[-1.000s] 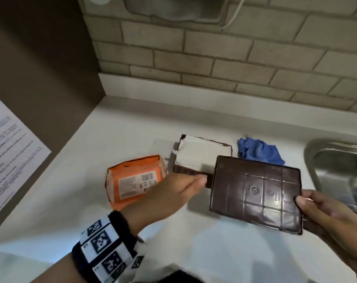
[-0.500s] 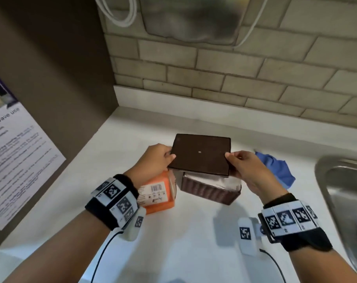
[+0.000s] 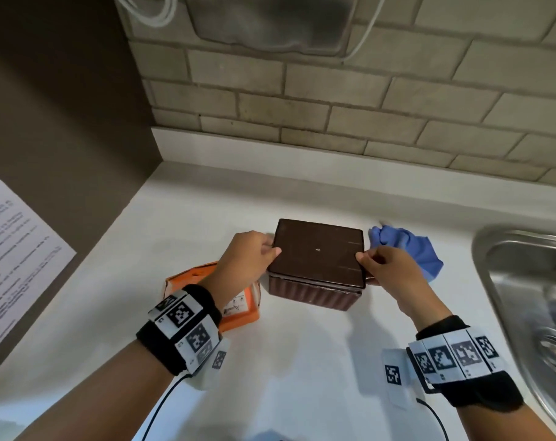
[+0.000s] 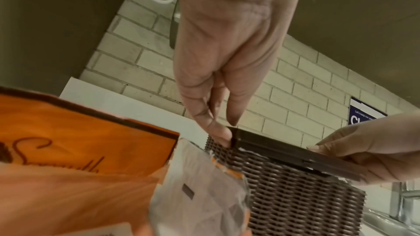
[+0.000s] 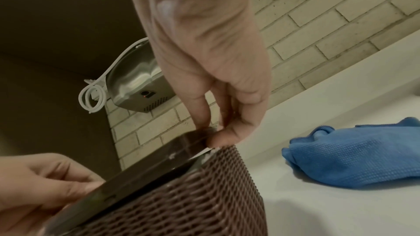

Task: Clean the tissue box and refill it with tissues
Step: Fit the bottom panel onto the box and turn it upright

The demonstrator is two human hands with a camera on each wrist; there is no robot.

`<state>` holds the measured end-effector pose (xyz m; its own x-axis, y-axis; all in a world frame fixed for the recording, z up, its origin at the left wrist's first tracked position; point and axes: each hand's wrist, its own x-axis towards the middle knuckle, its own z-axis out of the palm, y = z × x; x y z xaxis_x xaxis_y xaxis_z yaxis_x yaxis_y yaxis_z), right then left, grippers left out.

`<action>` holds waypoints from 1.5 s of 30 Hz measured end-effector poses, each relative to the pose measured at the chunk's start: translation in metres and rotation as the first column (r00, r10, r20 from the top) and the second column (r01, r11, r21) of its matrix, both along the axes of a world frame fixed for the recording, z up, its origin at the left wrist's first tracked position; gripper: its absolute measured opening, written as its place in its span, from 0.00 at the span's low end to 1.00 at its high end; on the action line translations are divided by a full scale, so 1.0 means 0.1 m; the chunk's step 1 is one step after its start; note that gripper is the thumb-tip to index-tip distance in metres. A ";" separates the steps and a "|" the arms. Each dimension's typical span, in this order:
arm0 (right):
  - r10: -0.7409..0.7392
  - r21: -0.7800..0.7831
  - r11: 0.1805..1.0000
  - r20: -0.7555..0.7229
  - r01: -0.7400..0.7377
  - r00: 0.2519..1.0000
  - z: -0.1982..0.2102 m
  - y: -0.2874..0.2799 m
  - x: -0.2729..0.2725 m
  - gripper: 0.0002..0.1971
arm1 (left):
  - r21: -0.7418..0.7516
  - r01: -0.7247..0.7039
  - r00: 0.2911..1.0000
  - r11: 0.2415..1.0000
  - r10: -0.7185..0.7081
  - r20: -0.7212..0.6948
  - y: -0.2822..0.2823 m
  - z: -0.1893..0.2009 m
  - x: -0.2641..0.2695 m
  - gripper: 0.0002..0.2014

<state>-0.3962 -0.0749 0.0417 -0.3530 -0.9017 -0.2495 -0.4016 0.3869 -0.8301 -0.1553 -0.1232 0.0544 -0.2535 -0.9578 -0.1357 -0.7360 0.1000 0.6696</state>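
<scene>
A brown woven tissue box (image 3: 311,292) stands on the white counter (image 3: 270,361), with its flat brown lid (image 3: 318,253) lying on top. My left hand (image 3: 254,259) pinches the lid's left edge and my right hand (image 3: 388,265) pinches its right edge. In the left wrist view the lid (image 4: 284,148) sits slightly raised over the woven wall (image 4: 295,195). In the right wrist view a strip of white tissue shows under the lid (image 5: 159,159) at the box's corner (image 5: 204,195). An orange tissue pack (image 3: 238,308), torn open, lies just left of the box.
A blue cloth (image 3: 407,246) lies right of the box. A steel sink (image 3: 531,297) is at the right edge. A brick wall (image 3: 365,116) with a metal hand dryer (image 3: 270,20) stands behind, a dark panel with a paper notice (image 3: 12,259) to the left.
A second ago my right hand held the lid off to the right and tissues showed in the box. Both hands have since brought the lid over and lowered it onto the box.
</scene>
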 end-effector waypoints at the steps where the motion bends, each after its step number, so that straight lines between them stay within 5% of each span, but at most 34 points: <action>1: -0.002 0.001 1.000 -0.020 0.002 1.000 0.00 0.00 0.00 0.13 | 0.004 -0.021 1.000 1.000 0.021 -0.009 -0.01 -0.02 0.00 0.14; 16: 0.051 0.015 0.999 -0.274 -0.048 0.960 -0.05 -0.03 -0.07 0.08 | -0.016 -0.068 0.998 0.998 0.068 -0.015 0.04 -0.16 -0.07 0.16; 25: 0.272 0.047 0.959 -0.425 -0.280 0.863 0.00 0.01 -0.12 0.29 | -0.039 0.163 0.980 0.986 -0.157 0.122 0.01 -0.16 -0.11 0.25; 33: 0.320 0.097 0.947 -0.248 -0.305 0.915 -0.01 0.00 -0.16 0.28 | -0.012 0.186 0.978 0.982 -0.185 0.094 -0.01 -0.18 -0.15 0.25; 37: 0.290 0.134 0.949 -0.025 -0.284 0.957 0.04 0.06 -0.15 0.26 | 0.031 0.163 0.983 0.986 -0.165 0.077 0.00 -0.18 -0.15 0.25; 45: 0.196 0.124 0.968 0.170 -0.218 0.966 0.05 0.06 -0.14 0.29 | 0.081 0.098 0.991 0.992 -0.090 -0.095 0.00 -0.14 -0.04 0.29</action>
<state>-0.4106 -0.0693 0.0467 -0.1091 -0.9030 -0.4155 -0.3562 0.4257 -0.8318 -0.1593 -0.1230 0.0409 -0.3571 -0.9149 -0.1880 -0.6614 0.1055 0.7426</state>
